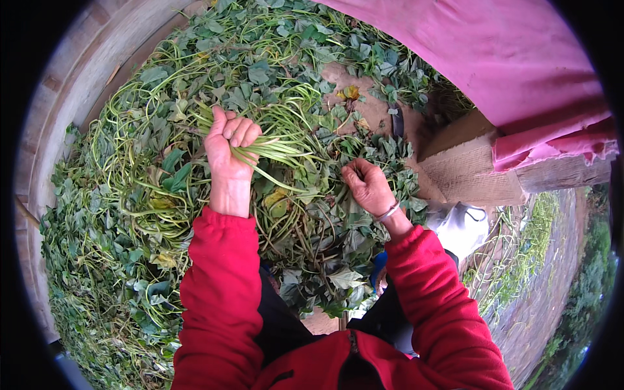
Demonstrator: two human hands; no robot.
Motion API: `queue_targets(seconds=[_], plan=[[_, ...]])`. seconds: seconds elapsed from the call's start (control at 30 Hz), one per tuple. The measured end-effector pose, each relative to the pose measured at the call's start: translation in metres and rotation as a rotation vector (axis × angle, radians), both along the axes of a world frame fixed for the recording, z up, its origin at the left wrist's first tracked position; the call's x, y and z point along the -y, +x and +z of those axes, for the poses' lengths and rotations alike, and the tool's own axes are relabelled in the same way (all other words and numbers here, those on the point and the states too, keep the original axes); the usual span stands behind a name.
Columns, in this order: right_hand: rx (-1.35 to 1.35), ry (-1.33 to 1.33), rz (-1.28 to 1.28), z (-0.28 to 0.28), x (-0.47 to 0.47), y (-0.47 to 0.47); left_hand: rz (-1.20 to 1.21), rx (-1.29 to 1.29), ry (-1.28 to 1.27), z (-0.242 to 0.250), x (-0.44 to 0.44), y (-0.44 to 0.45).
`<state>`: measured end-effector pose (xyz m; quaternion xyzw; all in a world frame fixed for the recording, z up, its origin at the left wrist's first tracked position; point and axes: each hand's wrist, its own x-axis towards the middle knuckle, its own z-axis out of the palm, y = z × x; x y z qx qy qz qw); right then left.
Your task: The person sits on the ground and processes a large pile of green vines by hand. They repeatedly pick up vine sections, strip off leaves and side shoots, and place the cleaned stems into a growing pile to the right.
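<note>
My left hand [233,139] is closed around a bunch of long green leaf stalks [280,150], whose pale ends stick out to the right of the fist. One stalk hangs lower than the others, over the foliage. To the right and slightly lower, my right hand [366,185] has its thumb and fingers drawn together, right at some dark green leaves [385,163]. Whether anything is pinched there is hidden by the fingers. Beneath both hands spreads a large heap of leafy vines [161,146], probably sweet potato, with some yellowed leaves [276,202].
A pink cloth [526,63] hangs at upper right over a cardboard piece [473,170] and a wooden beam [565,173]. Below is a white plastic bag [458,226]. More stalks [529,253] lie on the ground at right. A pale curved ledge [58,122] borders the left.
</note>
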<state>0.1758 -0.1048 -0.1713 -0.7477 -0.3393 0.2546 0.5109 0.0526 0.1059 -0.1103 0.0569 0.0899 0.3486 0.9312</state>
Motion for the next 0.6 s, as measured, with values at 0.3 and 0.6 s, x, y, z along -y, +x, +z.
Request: queue_targets(seconds=[0.3, 0.6], plan=[[-0.095, 0.131, 0.062, -0.004, -0.014, -0.020, -0.039, 0.066, -0.006, -0.003, -0.002, -0.002], [0.238, 0.120, 0.094, -0.001, -0.019, -0.011, -0.056, 0.102, -0.034, -0.003, -0.005, -0.005]])
